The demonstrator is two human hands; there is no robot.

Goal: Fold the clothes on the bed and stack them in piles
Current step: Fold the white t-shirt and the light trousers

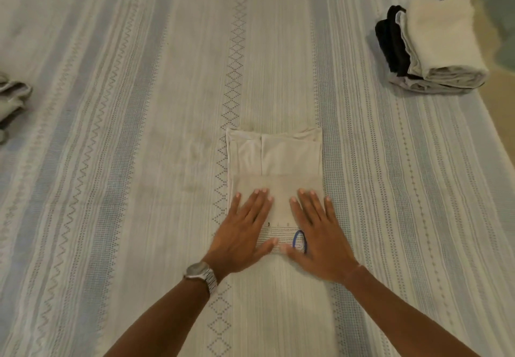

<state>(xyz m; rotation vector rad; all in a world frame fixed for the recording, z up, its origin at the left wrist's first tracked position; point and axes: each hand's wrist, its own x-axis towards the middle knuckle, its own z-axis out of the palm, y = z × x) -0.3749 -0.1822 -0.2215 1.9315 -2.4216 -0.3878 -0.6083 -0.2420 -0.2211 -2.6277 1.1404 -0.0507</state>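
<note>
Beige folded shirt lay near the middle of the striped bedspread, its near part doubled up over the far part, a printed design with a blue oval showing at the near edge. Both hands pressed flat on that near part: the left hand with fingers straight and slightly spread, the right hand likewise, their thumbs nearly meeting. A silver wristwatch sat on the left wrist. At the far right stood a pile of folded clothes, white on top, dark ones beneath. Crumpled grey cloth lay at the left edge.
</note>
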